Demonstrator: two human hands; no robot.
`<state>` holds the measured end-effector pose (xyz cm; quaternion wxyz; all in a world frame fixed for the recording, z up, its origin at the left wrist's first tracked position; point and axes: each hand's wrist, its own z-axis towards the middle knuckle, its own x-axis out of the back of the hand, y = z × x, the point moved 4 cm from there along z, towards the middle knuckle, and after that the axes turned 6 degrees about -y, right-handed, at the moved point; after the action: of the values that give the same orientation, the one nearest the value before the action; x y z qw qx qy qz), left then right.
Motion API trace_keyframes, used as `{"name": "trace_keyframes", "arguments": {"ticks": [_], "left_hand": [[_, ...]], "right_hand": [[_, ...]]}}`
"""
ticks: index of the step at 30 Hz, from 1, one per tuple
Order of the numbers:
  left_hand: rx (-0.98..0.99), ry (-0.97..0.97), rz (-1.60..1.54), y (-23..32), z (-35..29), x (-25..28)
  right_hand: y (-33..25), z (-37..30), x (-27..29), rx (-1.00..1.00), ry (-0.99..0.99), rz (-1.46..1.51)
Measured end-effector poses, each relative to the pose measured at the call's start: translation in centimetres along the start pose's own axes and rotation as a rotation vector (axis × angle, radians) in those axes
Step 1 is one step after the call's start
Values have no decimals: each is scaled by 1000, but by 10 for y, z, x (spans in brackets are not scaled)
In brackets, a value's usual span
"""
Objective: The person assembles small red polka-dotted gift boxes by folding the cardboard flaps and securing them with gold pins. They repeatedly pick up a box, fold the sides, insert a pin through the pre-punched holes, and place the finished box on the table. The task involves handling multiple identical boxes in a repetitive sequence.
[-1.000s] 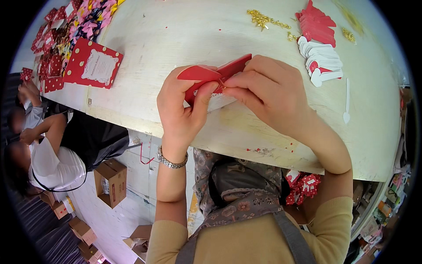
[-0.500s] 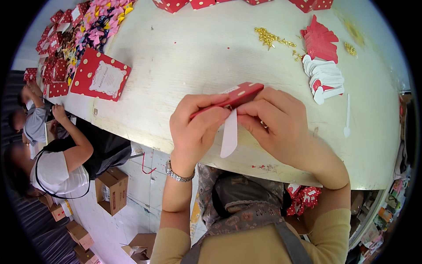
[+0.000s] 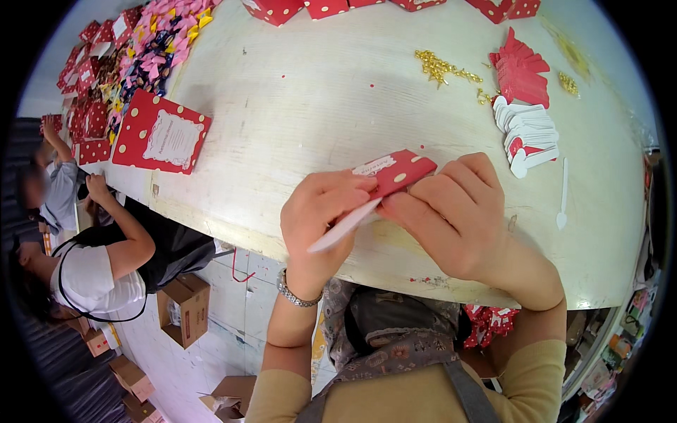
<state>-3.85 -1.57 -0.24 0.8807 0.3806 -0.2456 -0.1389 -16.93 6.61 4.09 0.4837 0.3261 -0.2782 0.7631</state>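
A red box with cream dots and a white label is held tilted above the near part of the table. My left hand is closed on its left end, thumb and fingers on either side. At its near edge, the fingers of my right hand are pinched together; the fingertips are partly hidden. A white paper strip with a rounded end sticks out from the box between my hands, across the left fingers. How the strip joins the box is hidden by my fingers.
Gold metal fasteners, red paper pieces and stacked white strips lie at the right. One white strip lies apart. A larger red dotted box sits at the left, near a co-worker. More red boxes line the back.
The white strip has swung from hanging downward to pointing lower left. The box has tilted, showing more of its dotted, labelled face. Both hands have shifted slightly to the right.
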Motion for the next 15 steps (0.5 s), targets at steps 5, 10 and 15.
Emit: {"name": "trace_keyframes", "arguments": {"ticks": [5,10,15], "left_hand": [[27,13,-57,2,-4,1],[50,-41,5,8,5,8],[15,249,-4,32,18,28]], "right_hand": [[3,4,4,-23,62,-6],[23,14,-4,-127,37,285],[30,4,-20,-48,71,473]]}}
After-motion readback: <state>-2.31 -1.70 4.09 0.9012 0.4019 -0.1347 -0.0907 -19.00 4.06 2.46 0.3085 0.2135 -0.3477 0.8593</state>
